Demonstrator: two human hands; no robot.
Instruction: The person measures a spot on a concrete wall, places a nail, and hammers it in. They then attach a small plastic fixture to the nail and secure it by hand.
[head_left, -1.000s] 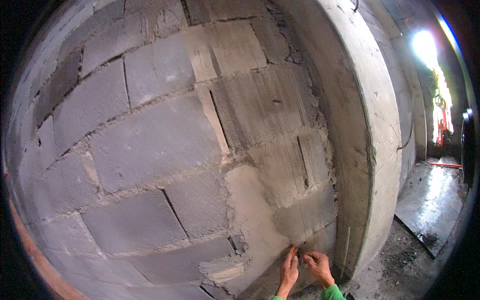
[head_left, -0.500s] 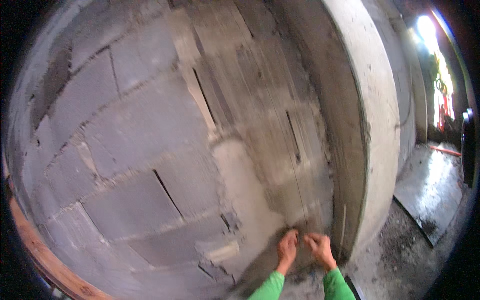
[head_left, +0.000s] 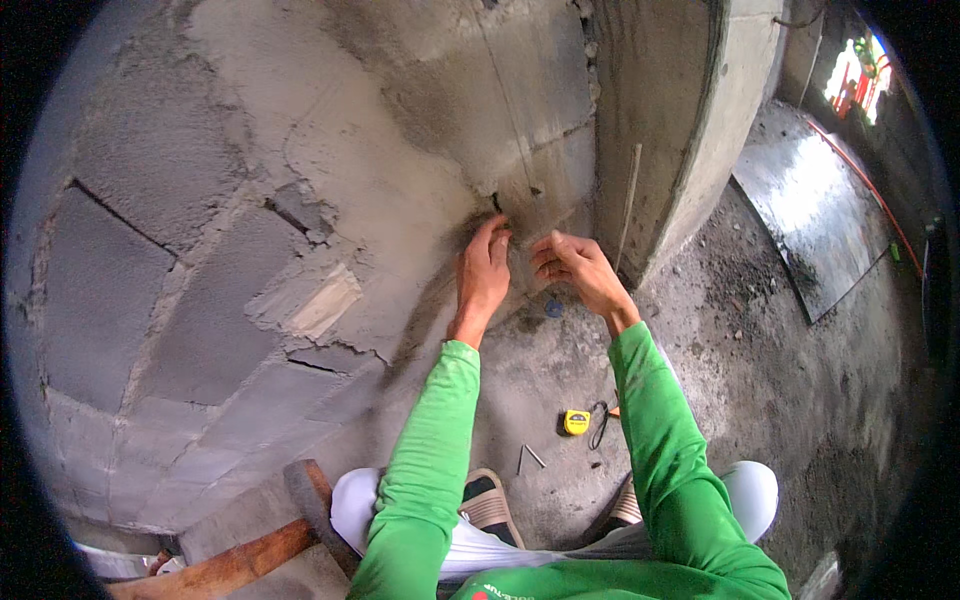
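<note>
Low on the block wall, my left hand is raised with its fingers bent and their tips drawn together. Whatever is between them is too small to make out. My right hand is a short way to the right, level with the left. Its fingers curl in a pinch, and what they hold is hidden. A thin string runs down the wall to a small dark spot just above and between my hands. The hands are apart from each other.
On the floor lie a yellow tape measure, a dark cord loop and nails. A concrete column stands at right, with a thin stick against it. Beyond lies a metal sheet. Wooden pieces are at lower left.
My view has tilted down, bringing my legs, the floor and the tape measure into sight. My hands are a little farther apart than before, still low by the wall.
</note>
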